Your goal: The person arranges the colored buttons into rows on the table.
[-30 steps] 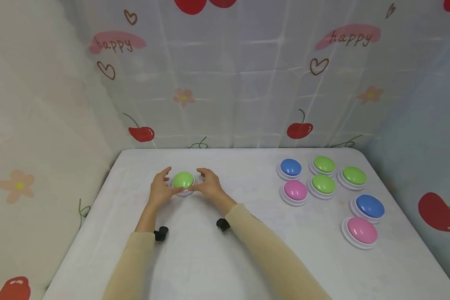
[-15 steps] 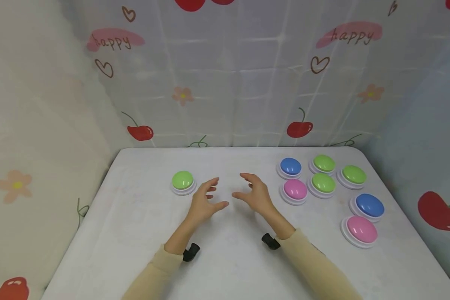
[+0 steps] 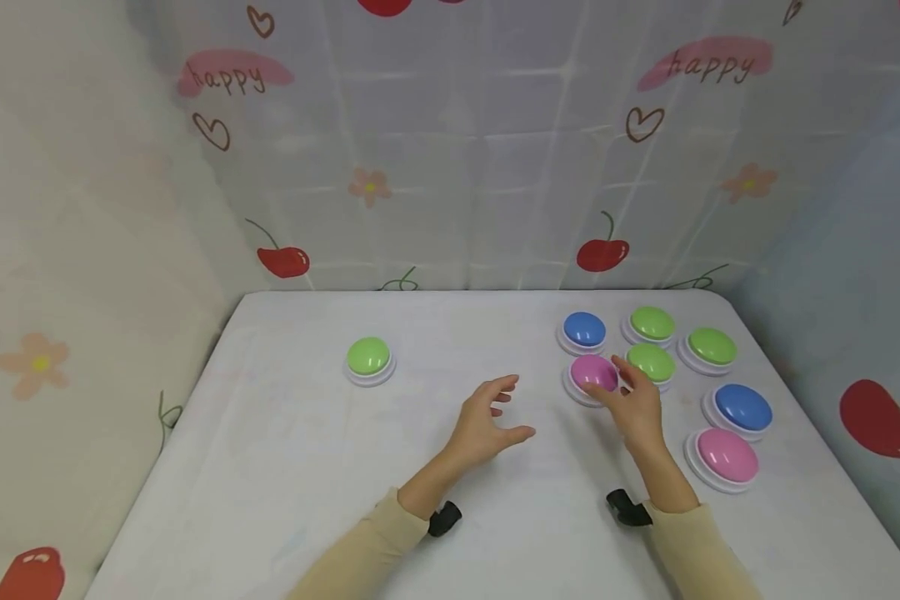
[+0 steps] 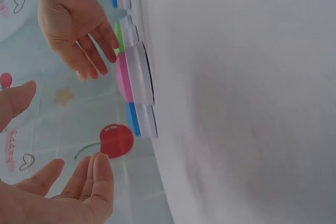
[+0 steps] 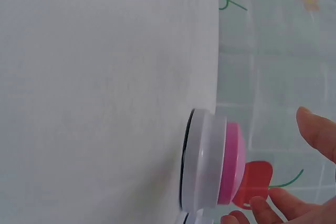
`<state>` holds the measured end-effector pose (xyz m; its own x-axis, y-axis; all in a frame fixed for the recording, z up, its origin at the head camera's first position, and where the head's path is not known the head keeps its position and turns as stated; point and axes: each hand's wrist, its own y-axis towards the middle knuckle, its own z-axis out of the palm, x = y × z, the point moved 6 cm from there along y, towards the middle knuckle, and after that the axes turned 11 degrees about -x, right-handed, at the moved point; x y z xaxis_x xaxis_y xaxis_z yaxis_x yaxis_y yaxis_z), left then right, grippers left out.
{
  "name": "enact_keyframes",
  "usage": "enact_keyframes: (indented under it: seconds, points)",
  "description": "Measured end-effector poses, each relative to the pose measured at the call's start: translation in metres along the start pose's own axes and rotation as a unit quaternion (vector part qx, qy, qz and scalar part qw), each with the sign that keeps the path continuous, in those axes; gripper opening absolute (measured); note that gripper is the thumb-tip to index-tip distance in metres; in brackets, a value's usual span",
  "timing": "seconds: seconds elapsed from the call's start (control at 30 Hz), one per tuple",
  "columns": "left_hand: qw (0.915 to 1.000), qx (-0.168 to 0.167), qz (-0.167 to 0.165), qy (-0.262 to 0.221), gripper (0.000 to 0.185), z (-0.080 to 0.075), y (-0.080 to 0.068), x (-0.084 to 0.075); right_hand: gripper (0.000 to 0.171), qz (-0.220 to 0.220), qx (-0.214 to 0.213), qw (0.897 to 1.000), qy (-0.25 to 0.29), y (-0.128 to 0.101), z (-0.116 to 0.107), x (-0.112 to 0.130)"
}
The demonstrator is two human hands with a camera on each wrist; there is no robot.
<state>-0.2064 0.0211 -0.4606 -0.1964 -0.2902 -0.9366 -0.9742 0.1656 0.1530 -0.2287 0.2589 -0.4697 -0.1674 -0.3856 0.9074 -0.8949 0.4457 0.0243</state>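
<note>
At two o'clock, my spread right hand [image 3: 633, 404] is nearing the pink button [image 3: 592, 373]; crowded green button [image 3: 651, 362] risks bumping; left hand [image 3: 483, 425] is hovering open.

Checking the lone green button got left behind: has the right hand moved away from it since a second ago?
Yes. The right hand has moved rightward from the lone green button, now reaching the near pink button in the cluster.
</note>
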Motion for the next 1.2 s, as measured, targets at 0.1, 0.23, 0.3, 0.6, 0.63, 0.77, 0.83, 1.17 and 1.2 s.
enact_keyframes:
  seconds: [0.1, 0.23, 0.3, 0.6, 0.63, 0.77, 0.83, 1.17, 1.2]
  points:
    - [1.0, 0.005, 0.001, -0.006, 0.072, 0.011, 0.0, -0.002, 0.075, 0.027, 0.003, 1.0, 0.015, 0.005, -0.006, -0.01]
    - [1.0, 0.004, 0.001, -0.007, 0.071, 0.019, 0.0, -0.003, 0.075, 0.052, 0.025, 0.998, 0.029, 0.01, -0.005, -0.021]
    - [1.0, 0.002, 0.0, -0.005, 0.07, 0.022, 0.0, -0.002, 0.076, 0.063, 0.041, 0.997, 0.036, 0.011, -0.003, -0.025]
    - [1.0, -0.004, -0.008, -0.004, 0.07, 0.026, -0.002, 0.003, 0.082, 0.078, 0.054, 0.995, 0.038, 0.014, 0.005, -0.035]
    - [0.9999, -0.004, -0.01, -0.006, 0.069, 0.027, -0.002, 0.003, 0.082, 0.079, 0.052, 0.995, 0.037, 0.014, 0.005, -0.035]
    - [0.9998, -0.004, -0.019, -0.007, 0.069, 0.027, -0.002, 0.006, 0.082, 0.082, 0.042, 0.995, 0.029, 0.016, 0.007, -0.038]
    - [0.9997, -0.005, -0.023, -0.004, 0.069, 0.027, -0.001, 0.008, 0.082, 0.08, 0.038, 0.996, 0.025, 0.016, 0.007, -0.038]
    - [0.9996, -0.009, -0.026, 0.003, 0.07, 0.025, 0.001, 0.011, 0.076, 0.041, 0.027, 0.999, -0.012, 0.018, 0.006, -0.037]
    - [0.9996, -0.009, -0.026, 0.005, 0.07, 0.025, 0.001, 0.011, 0.076, 0.036, 0.025, 0.999, -0.016, 0.018, 0.005, -0.037]
